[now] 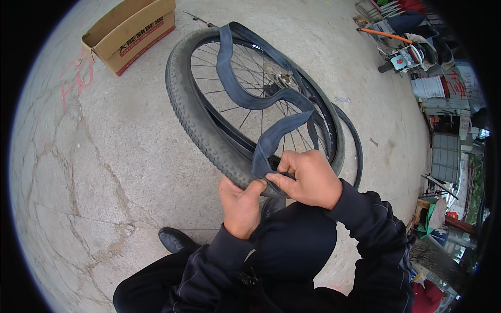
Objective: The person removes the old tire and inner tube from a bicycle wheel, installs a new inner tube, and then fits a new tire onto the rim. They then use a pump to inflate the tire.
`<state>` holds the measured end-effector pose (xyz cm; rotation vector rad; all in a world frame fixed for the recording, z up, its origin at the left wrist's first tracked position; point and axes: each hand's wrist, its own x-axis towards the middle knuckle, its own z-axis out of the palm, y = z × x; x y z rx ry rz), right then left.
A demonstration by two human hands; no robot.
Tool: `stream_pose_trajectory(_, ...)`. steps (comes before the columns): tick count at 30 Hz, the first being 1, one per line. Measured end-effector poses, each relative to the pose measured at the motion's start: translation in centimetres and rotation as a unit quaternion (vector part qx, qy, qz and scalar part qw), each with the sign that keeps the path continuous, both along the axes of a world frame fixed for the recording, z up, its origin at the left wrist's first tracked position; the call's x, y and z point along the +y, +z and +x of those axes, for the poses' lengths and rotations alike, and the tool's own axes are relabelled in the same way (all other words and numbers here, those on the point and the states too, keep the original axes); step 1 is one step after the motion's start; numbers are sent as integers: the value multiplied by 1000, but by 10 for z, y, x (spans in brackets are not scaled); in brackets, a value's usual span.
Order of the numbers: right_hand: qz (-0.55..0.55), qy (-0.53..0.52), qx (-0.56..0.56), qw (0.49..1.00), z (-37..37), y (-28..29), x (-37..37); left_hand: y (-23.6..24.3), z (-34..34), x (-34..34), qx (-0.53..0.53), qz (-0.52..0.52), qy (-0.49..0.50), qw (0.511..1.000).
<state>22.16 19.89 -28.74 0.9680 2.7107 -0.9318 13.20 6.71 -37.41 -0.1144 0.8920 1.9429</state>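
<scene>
A bicycle wheel with a knobby black tyre (194, 117) leans low in front of me, its near edge at my knees. A flat, limp blue-grey inner tube (269, 139) loops over the spokes and comes down to the near side of the tyre. My left hand (241, 207) is closed on the tyre's near edge, its thumb on top. Just right of it, my right hand (311, 178) pinches the inner tube where it meets the tyre. Beneath the tube show the hub (271, 89) and a brake disc. The fingers under the tyre are hidden.
An open cardboard box (130, 41) stands at the far left on cracked concrete. A black rubber loop (357, 141) lies right of the wheel, with a small spanner (343, 99) beyond. A parked scooter (407, 58) and clutter line the right.
</scene>
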Motion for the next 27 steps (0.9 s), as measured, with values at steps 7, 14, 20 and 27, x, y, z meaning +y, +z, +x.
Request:
stream_pose_trajectory(7,150,48,82,984,-1,-9,-4,-1,0,1,3,-9,17,1000)
stream_pose_trajectory(14,224,158,46,960,-2,-1,5,-2,2,2,7,-19,-2,1000)
stream_pose_trajectory(20,216,160,41,962,2,-1,13,-5,7,1,14,-27,18,999)
stream_pose_trajectory(27,193,69,103,973,10,-21,14,-2,9,4,-7,-21,40,999)
